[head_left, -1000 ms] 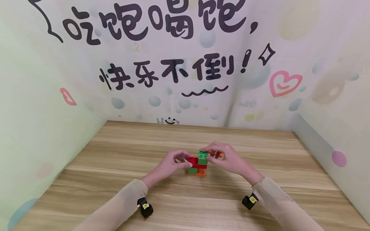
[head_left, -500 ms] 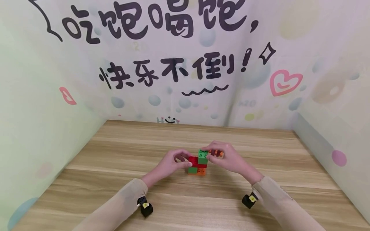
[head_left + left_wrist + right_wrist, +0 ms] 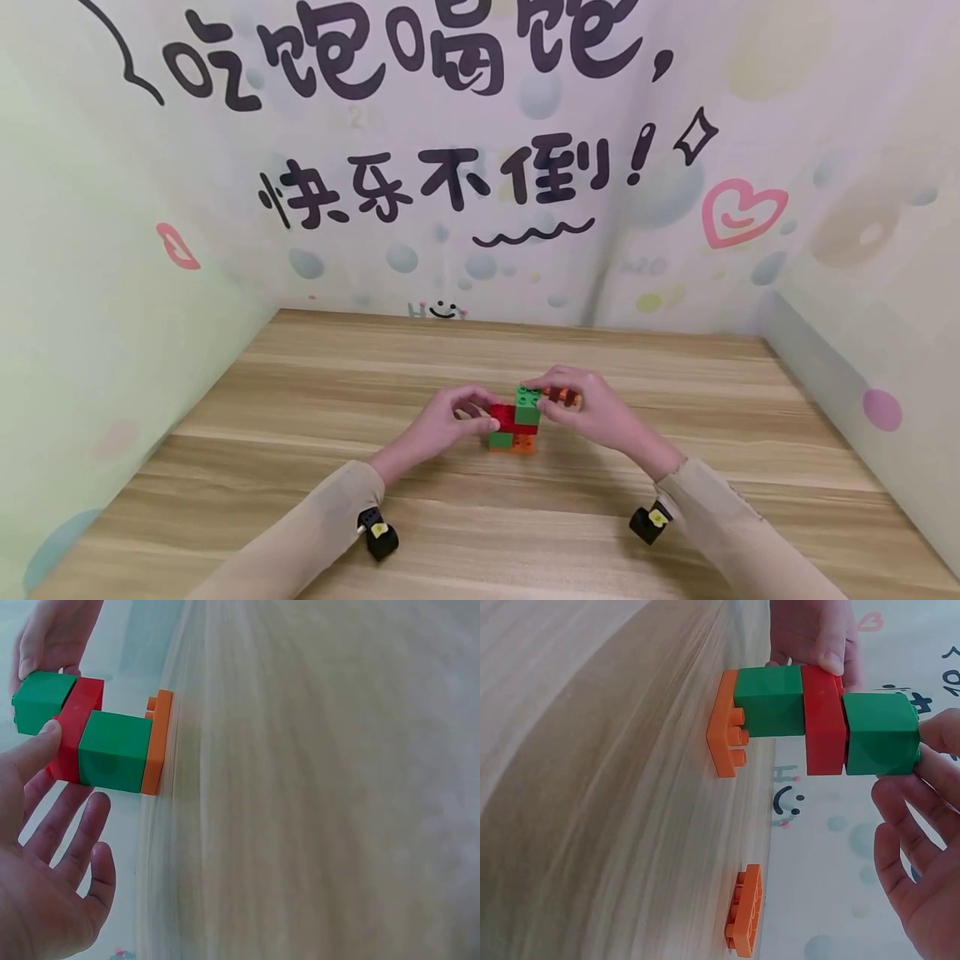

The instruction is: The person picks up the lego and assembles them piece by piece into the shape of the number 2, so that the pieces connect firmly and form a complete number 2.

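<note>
On the table stands a stack of toy building bricks. At its bottom lies an orange brick [image 3: 720, 735], with a lower green brick [image 3: 115, 752] on its left part. A red brick [image 3: 823, 724] lies across above that and overhangs the orange brick's right part. The upper green brick [image 3: 527, 405] sits on the red brick's right end, studs up. My left hand [image 3: 448, 425] pinches the red brick's left end between thumb and fingers. My right hand [image 3: 588, 407] holds the upper green brick, thumb and index finger at its right side and top.
Behind my right hand, partly hidden by its fingers, a separate orange brick [image 3: 745, 911] lies on the wooden table [image 3: 337, 358]. A printed cloth backdrop [image 3: 375, 275] rises at the table's far edge, with pale walls at both sides.
</note>
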The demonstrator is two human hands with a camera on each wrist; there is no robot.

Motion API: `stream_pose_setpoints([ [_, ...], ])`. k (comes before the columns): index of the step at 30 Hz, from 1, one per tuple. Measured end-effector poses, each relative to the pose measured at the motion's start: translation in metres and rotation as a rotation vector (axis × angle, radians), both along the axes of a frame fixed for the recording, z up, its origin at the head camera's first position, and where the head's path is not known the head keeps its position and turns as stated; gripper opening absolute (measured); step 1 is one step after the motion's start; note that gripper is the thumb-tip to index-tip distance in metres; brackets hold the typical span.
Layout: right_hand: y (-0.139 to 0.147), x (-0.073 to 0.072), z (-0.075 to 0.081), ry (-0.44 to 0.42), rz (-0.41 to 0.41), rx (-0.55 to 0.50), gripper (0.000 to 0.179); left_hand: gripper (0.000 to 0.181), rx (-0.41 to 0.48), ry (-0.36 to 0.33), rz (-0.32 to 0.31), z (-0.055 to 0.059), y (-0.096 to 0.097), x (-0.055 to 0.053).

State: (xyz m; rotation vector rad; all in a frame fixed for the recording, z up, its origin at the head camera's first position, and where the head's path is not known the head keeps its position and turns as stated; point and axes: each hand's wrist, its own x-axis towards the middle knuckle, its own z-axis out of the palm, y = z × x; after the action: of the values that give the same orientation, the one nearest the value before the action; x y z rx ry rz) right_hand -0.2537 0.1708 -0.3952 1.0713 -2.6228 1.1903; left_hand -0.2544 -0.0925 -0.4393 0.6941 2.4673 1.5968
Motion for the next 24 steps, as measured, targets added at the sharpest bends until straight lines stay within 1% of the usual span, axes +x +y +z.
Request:
stream_pose_setpoints([
  [8,0.0022,0.0025,-0.0006,0.027,0.002,0.009,0.031,0.028,-0.002,0.010,0.006,-0.0005,0.0018,0.0002],
  [17,0.0029,0.0010,0.0025,0.066,0.027,0.042,0.031,0.028,-0.008,-0.008,0.018,0.0007,0.0018,0.0001],
  [21,0.0020,-0.0005,0.0049,0.058,0.036,0.055,0.030,0.028,-0.010,-0.022,0.020,0.0018,0.0010,0.0002],
  [24,0.0017,-0.0010,0.0063,0.035,0.027,0.064,0.029,0.028,-0.012,-0.031,0.018,0.0020,0.0005,0.0001],
])
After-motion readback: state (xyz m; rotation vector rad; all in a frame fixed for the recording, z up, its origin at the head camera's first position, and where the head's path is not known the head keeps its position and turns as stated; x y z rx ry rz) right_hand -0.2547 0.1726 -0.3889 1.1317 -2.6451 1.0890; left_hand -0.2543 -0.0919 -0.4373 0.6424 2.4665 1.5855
